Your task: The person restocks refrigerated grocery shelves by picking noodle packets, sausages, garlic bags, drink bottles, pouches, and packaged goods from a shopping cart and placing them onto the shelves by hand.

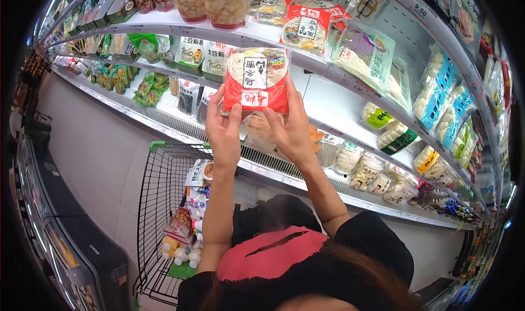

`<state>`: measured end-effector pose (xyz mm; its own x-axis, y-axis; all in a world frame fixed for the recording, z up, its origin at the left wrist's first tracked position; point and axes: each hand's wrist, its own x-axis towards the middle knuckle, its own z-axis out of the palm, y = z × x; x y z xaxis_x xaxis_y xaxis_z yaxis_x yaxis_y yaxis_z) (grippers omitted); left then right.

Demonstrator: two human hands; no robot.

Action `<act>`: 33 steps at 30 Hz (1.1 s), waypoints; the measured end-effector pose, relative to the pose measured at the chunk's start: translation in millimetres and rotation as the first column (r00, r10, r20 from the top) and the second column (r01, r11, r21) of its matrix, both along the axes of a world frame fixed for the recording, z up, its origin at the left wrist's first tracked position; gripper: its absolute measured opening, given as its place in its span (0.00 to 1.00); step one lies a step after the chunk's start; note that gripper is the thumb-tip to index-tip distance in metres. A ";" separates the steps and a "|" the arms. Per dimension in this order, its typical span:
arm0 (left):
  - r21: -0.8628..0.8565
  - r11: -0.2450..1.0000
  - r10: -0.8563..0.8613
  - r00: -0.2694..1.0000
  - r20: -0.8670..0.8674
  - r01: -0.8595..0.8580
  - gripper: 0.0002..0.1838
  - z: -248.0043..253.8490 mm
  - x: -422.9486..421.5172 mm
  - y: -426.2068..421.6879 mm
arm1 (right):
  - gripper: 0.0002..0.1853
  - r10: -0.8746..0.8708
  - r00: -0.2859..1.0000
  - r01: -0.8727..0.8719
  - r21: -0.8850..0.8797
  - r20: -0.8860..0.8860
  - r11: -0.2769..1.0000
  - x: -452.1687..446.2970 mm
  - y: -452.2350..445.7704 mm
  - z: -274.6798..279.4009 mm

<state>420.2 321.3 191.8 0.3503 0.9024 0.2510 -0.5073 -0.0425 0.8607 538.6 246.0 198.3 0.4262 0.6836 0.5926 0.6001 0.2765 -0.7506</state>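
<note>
One black shirt (273, 262): lay nearest the viewer, lower centre of the frame, bearing a large red print.
Left hand (223, 130): was half curled, gripping the left side of a red packet (256, 80), thumb at its bottom edge, fingertips hidden behind.
Right hand (290, 130): was half curled likewise, gripping the packet's right side, thumb at the bottom edge, other fingers partly out of sight.
Red packet: was held up between both hands, upper centre of the frame, printed face toward the viewer, with a white panel of dark characters.
Cart (158, 145): stood left of lower centre, black wire with green corners, containing white-capped bottles (188, 255), a bag of brown goods (180, 223) and other packages.
Grey case (82, 245): stood at lower left of the frame.
Bottom shelf (377, 204): ran across mid-frame toward lower right, stocked with pale noodle packs (363, 171).
Upper shelf (180, 31): spanned the top, bearing clear-fronted pouches (227, 4) and, right of them, red-fronted packets (306, 29) of similar design.
Price tag (420, 9): read 9.50, upper right.
</note>
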 end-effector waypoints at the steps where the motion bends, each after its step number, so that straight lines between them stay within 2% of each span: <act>1: 0.029 0.999 -0.045 0.998 0.032 0.044 0.24 12.9 20.2 8.4 | 0.38 -0.045 0.998 0.045 0.005 -0.033 0.999 11.1 2.5 13.8; 2: 0.094 0.994 -0.064 0.997 0.031 0.061 0.24 26.3 40.3 15.9 | 0.38 -0.092 0.994 0.092 0.009 -0.065 0.996 24.6 6.2 24.4; 3: 0.116 0.990 -0.090 0.995 0.036 0.085 0.24 34.1 61.3 23.7 | 0.36 -0.204 0.978 0.202 0.065 0.037 0.977 41.9 12.2 27.3; 4: 0.136 0.985 -0.113 0.993 0.043 0.106 0.23 41.2 81.3 29.9 | 0.33 -0.297 0.954 0.293 0.074 0.046 0.953 56.6 17.8 31.1; 6: 0.156 0.984 -0.089 0.996 0.021 0.084 0.23 50.6 117.6 38.1 | 0.28 -0.369 0.929 0.361 0.144 0.032 0.921 81.0 26.8 42.0; 8: 0.182 0.980 -0.096 0.994 0.047 0.086 0.23 58.3 145.9 50.0 | 0.26 -0.380 0.925 0.372 0.168 0.016 0.913 103.4 41.3 46.9; 10: 0.192 0.981 -0.019 1.000 0.018 0.015 0.22 64.4 168.2 66.8 | 0.23 -0.383 0.924 0.377 0.186 -0.002 0.907 125.7 61.3 52.1; 11: 0.118 0.993 -0.031 0.994 0.105 0.019 0.22 69.0 177.3 74.3 | 0.23 -0.400 0.915 0.380 0.210 0.056 0.901 135.6 74.5 55.9; 12: 0.121 0.993 -0.029 0.994 0.103 0.017 0.22 71.0 187.3 88.7 | 0.22 -0.415 0.903 0.381 0.234 0.113 0.894 145.2 88.2 58.2; 13: 0.237 0.968 0.087 0.996 -0.016 -0.081 0.23 69.2 197.3 109.0 | 0.22 -0.411 0.905 0.378 0.237 0.107 0.895 156.3 106.0 57.8; 14: 0.358 0.920 0.215 0.969 -0.120 -0.160 0.24 65.7 205.5 125.7 | 0.22 -0.496 0.834 0.440 0.252 0.241 0.862 166.9 124.9 54.4; 15: 0.359 0.919 0.221 0.968 -0.123 -0.164 0.24 58.0 213.3 138.1 | 0.23 -0.566 0.738 0.495 0.274 0.369 0.824 170.1 135.4 50.7; 16: 0.566 0.786 0.432 0.876 -0.214 -0.249 0.25 52.4 219.0 147.8 | 0.23 -0.562 0.741 0.490 0.276 0.368 0.827 165.9 138.4 49.4; 17: 0.748 0.606 0.634 0.733 -0.248 -0.271 0.26 45.1 222.1 156.5 | 0.23 -0.635 0.612 0.617 0.219 0.471 0.756 160.1 139.8 45.8; 18: 0.745 0.603 0.644 0.725 -0.245 -0.284 0.26 45.3 216.2 153.8 | 0.23 -0.671 0.468 0.726 0.183 0.576 0.663 153.4 141.0 44.1; 19: 0.748 0.599 0.617 0.760 -0.204 -0.286 0.27 47.1 204.8 144.0 | 0.22 -0.723 0.460 0.720 0.261 0.516 0.643 144.9 140.3 42.7; 20: 0.752 0.594 0.591 0.789 -0.167 -0.286 0.27 46.8 189.0 132.1 | 0.22 -0.710 0.478 0.701 0.262 0.518 0.663 132.2 133.6 42.8; 21: 0.755 0.591 0.592 0.789 -0.166 -0.285 0.25 44.7 168.1 115.5 | 0.21 -0.675 0.557 0.644 0.263 0.484 0.719 115.8 120.2 43.8; 23: 0.563 0.803 0.399 0.877 -0.267 -0.194 0.22 18.9 120.7 80.0 | 0.20 -0.520 0.753 0.481 0.201 0.403 0.853 76.1 96.9 24.0; 25: 0.375 0.916 0.275 0.906 -0.321 -0.145 0.18 -25.1 60.0 40.3 | 0.19 -0.253 0.913 0.250 0.050 0.319 0.967 32.2 78.5 -19.8; 26: 0.460 0.861 0.410 0.831 -0.377 -0.216 0.16 -64.4 30.2 26.8 | 0.19 -0.103 0.954 0.120 -0.044 0.282 0.992 9.6 76.5 -49.7; 27: 0.438 0.873 0.440 0.738 -0.512 -0.216 0.19 -95.3 -4.5 6.3 | 0.21 0.074 0.954 -0.032 -0.144 0.291 0.989 -11.8 75.9 -82.7; 28: 0.484 0.854 0.492 0.603 -0.628 -0.193 0.25 -150.8 -40.8 -12.2 | 0.23 0.229 0.935 -0.161 -0.252 0.270 0.954 -35.1 68.6 -112.0; 29: 0.410 0.890 0.454 0.465 -0.760 -0.199 0.32 -186.9 -71.2 -38.9 | 0.26 0.297 0.901 -0.195 -0.317 0.317 0.928 -50.5 62.1 -127.2; 30: 0.367 0.908 0.419 0.384 -0.823 -0.203 0.34 -200.5 -98.5 -65.2 | 0.28 0.351 0.860 -0.210 -0.369 0.370 0.905 -58.0 61.4 -134.3; 31: 0.297 0.925 0.373 0.417 -0.829 -0.237 0.37 -219.1 -123.7 -85.8 | 0.30 0.332 0.852 -0.200 -0.335 0.405 0.921 -55.5 70.0 -131.5; 32: 0.337 0.911 0.402 0.333 -0.853 -0.237 0.38 -241.8 -146.5 -104.6 | 0.30 0.195 0.845 -0.069 -0.260 0.498 0.963 -44.5 85.9 -115.3; 33: 0.276 0.919 0.356 0.291 -0.888 -0.283 0.39 -250.4 -161.8 -120.3 | 0.30 0.060 0.815 0.059 -0.186 0.576 0.981 -31.9 100.7 -92.4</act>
<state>258.3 201.0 -58.7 0.0758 0.9967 0.0299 0.6513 -0.0722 0.7553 506.7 346.7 105.9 0.0470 0.8058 0.5904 0.9379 0.1677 -0.3035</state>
